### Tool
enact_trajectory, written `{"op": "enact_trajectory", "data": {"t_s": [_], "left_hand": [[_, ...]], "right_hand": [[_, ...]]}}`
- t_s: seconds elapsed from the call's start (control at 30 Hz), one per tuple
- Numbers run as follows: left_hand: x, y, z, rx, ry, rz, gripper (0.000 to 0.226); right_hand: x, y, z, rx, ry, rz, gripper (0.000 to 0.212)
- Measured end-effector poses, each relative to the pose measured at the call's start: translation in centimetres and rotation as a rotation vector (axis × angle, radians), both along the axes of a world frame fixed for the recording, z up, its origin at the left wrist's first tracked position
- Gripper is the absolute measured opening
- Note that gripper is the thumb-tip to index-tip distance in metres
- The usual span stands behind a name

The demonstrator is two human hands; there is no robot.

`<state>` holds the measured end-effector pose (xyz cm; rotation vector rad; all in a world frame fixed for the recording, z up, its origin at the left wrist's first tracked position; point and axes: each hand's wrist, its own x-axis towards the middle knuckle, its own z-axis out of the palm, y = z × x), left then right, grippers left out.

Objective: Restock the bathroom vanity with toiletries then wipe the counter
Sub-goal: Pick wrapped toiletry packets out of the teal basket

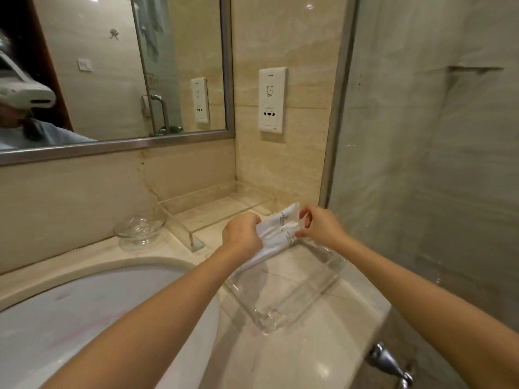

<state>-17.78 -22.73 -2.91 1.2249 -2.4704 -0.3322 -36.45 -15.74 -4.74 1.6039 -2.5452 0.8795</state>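
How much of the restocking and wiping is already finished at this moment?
Little looks done: the clear tray and the clear riser hold nothing. In hand: the left hand and the right hand grip white packets above the tray. Left: placing them, then wiping the counter; no cloth shows.

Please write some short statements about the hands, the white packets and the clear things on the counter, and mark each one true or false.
1. Both hands hold the white packets. True: the left hand grips the bunch, the right hand pinches its far end.
2. The clear tray is full of packets. False: nothing lies in it.
3. The glass bowl stands left of the clear stand. True.
4. The glass bowl sits in the sink. False: it stands on the counter behind it.
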Motion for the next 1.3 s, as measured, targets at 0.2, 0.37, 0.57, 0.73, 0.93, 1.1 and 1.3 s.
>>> {"op": "enact_trajectory", "data": {"t_s": [0.2,0.37,0.57,0.73,0.93,1.1,1.3], "left_hand": [[-0.1,0.3,-0.5,-0.001,-0.017,0.054,0.037],[0.3,1.0,-0.5,-0.025,0.022,0.046,0.011],[1.2,1.8,0.5,-0.045,0.183,0.06,0.025],[1.6,2.7,2.3,0.094,0.259,-0.012,0.037],[1.7,4.7,2.6,0.266,0.165,-0.115,0.036],[0.6,5.8,1.1,0.217,0.138,-0.152,0.038],[0.4,5.8,0.1,0.22,0.09,-0.169,0.023]], "right_hand": [[0.5,0.5,-1.1,-0.056,-0.079,0.088,0.017],[0.4,1.0,-1.4,-0.037,-0.103,0.142,0.023],[0.6,2.7,-0.7,0.045,-0.09,0.223,0.024],[0.7,3.8,0.1,0.018,-0.219,0.245,0.038],[-0.1,5.8,2.0,-0.117,-0.591,0.212,0.086],[-0.6,7.2,2.5,0.014,-0.293,0.309,0.051],[-1.9,6.0,0.7,0.095,0.031,0.203,0.016]]}}
